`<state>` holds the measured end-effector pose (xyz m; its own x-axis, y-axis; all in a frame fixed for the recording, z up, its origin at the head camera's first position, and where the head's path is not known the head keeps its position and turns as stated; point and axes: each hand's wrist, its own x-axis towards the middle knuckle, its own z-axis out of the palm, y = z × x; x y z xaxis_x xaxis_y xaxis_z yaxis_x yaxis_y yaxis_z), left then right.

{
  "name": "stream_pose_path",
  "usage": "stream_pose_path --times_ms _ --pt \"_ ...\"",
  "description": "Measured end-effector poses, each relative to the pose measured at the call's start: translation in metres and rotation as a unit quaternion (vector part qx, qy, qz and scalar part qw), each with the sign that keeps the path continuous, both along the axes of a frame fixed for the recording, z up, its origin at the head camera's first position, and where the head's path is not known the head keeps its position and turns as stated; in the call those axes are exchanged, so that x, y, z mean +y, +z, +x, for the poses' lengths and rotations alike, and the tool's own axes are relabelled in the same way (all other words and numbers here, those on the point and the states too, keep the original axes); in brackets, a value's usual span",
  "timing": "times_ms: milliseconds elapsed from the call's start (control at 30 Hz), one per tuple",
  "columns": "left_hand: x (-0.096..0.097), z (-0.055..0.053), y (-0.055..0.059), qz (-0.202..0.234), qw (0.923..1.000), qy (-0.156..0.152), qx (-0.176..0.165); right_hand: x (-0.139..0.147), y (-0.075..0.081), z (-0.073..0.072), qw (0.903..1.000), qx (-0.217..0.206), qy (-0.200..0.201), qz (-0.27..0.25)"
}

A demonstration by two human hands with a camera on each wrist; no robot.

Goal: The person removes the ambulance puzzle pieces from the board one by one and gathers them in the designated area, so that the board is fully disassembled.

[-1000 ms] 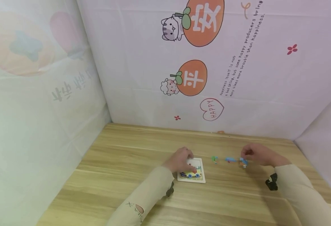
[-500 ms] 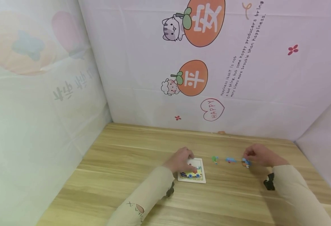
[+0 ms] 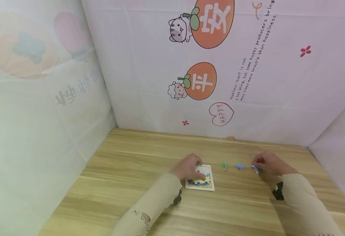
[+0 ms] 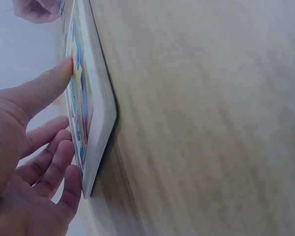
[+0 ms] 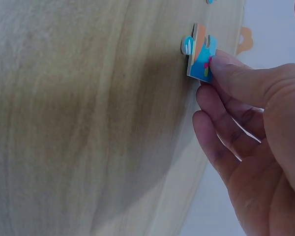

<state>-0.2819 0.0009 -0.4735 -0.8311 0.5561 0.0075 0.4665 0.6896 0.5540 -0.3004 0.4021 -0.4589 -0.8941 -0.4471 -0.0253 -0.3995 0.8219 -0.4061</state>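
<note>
My right hand (image 3: 269, 163) pinches a blue and orange jigsaw piece (image 5: 201, 56) between thumb and fingers, close over the table at the right end of a row of pieces. The piece is tilted, and its printed side shows in the right wrist view. My left hand (image 3: 188, 167) rests on a white-framed puzzle board (image 3: 211, 183). Its thumb (image 4: 51, 83) lies straight against the printed picture, while the other fingers are at the board's frame. The picture shows a yellow vehicle with blue wheels, and the hand covers part of it.
Two other loose pieces lie between the hands: a green one (image 3: 224, 166) and a blue one (image 3: 240, 167). They are on a wooden table (image 3: 149, 154). White printed cloth walls (image 3: 149, 108) stand behind the table and at both sides.
My right hand has stayed around the rightmost piece, shifting only slightly, and the piece has turned a little in its fingers. The left hand and the board have not moved.
</note>
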Motion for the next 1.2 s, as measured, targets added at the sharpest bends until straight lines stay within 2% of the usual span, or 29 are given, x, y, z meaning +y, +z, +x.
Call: stream_pose_path --times_ms 400,600,900,1033,1200 --pt "-0.001 -0.001 -0.001 -0.005 1.0000 0.006 -0.004 -0.001 -0.001 0.000 0.9999 0.002 -0.009 0.012" --pt "-0.001 0.002 0.001 -0.018 0.9998 0.000 0.000 -0.014 0.007 0.001 1.0000 0.001 -0.005 0.007" --pt "-0.011 0.002 0.007 -0.022 0.9993 -0.021 0.019 -0.068 0.019 0.002 0.9999 -0.008 0.011 -0.007" --pt "-0.026 0.003 0.011 -0.003 0.9998 -0.019 0.007 -0.100 0.022 0.001 0.9991 -0.022 0.035 -0.009" --pt "-0.043 0.005 0.010 -0.003 0.9997 -0.023 0.003 -0.139 0.027 0.005 0.9962 -0.001 0.086 0.013"
